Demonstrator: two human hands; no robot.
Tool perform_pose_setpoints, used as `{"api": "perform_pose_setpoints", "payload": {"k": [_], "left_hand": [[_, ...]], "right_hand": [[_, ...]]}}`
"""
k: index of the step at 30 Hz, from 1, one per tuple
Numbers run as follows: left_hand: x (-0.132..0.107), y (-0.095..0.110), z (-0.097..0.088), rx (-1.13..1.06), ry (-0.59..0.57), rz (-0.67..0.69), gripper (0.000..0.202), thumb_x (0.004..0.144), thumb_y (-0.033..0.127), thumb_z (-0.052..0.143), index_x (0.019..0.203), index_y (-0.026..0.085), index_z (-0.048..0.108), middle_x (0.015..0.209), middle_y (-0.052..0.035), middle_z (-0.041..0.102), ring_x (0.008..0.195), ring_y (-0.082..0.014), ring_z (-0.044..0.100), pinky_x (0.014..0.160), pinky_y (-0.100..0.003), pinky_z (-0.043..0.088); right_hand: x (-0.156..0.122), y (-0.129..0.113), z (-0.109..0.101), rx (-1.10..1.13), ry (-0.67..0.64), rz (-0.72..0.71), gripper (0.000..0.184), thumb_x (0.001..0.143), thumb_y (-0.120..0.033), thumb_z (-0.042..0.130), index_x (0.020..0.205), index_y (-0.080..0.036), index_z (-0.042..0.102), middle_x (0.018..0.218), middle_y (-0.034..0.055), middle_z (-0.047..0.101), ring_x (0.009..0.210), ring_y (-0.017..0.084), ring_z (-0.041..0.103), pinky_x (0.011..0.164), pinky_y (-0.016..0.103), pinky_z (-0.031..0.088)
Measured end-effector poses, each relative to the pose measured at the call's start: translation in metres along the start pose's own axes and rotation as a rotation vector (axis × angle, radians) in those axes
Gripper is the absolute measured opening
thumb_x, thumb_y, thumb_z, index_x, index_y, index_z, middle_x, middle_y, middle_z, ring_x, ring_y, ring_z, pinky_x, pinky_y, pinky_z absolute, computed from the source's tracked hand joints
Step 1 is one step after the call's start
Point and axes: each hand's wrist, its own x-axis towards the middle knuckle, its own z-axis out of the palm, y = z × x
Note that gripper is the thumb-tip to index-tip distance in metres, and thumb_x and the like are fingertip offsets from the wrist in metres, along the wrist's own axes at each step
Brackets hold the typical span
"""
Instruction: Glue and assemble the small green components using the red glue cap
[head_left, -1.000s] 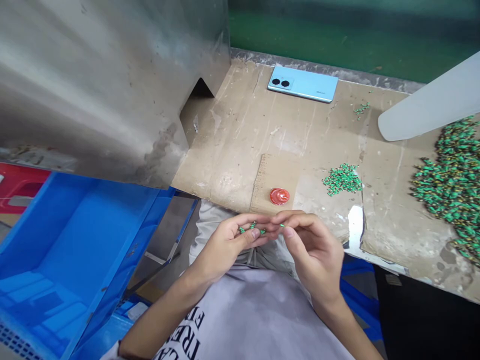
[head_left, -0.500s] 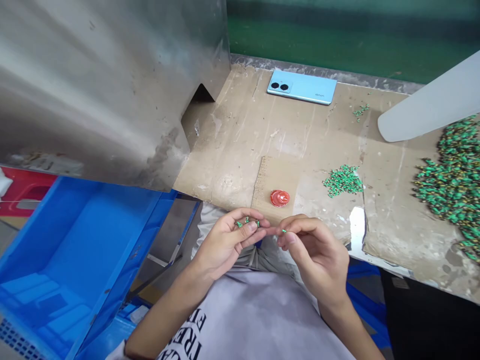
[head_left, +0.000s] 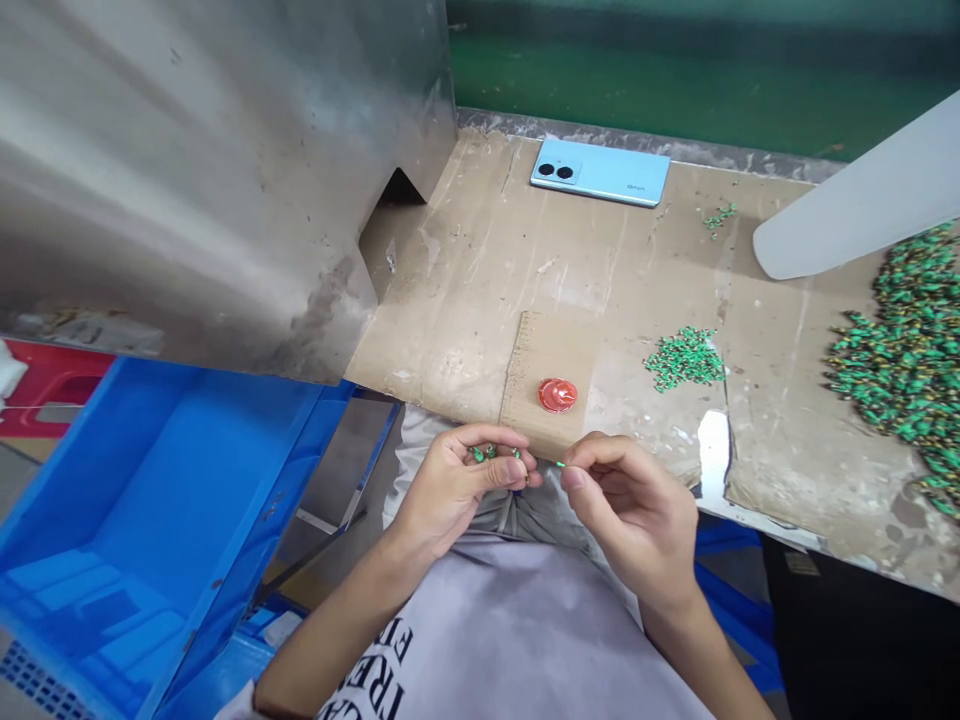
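Observation:
My left hand (head_left: 454, 485) is curled in front of my chest and holds a few small green parts (head_left: 489, 453) between its fingertips and thumb. My right hand (head_left: 630, 505) sits just to the right and pinches a single small green part (head_left: 561, 464) between thumb and forefinger. The two hands are a finger's width apart, just below the near edge of the cardboard-covered bench (head_left: 480, 290). A small heap of the same green parts (head_left: 684, 358) lies on the bench up and right of my right hand.
A large pile of green parts (head_left: 911, 360) covers the bench's right side. A red round cap (head_left: 557, 394) lies near the front edge, a light blue phone (head_left: 600, 172) at the back. A metal housing (head_left: 195, 170) stands left, above a blue crate (head_left: 150, 500). A white object (head_left: 855, 215) juts in at right.
My hands have drawn slightly apart; the right hand's green part has left the left hand's cluster. The left fingers have closed more over their parts.

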Motion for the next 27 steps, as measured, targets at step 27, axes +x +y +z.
{"api": "perform_pose_setpoints", "payload": {"k": [27], "left_hand": [[-0.004,-0.002,-0.005,0.309,0.025,0.093,0.027,0.066,0.033,0.109,0.085,0.024,0.092,0.077,-0.0014,0.084,0.061,-0.0096,0.072,0.061,-0.017,0.058]], "right_hand": [[0.010,-0.011,-0.003,0.045,-0.237,0.162,0.014,0.108,-0.023,0.067,0.095,-0.024,0.072,0.075,-0.0031,0.071,0.062,0.012,0.060,0.060,0.022,0.052]]}}
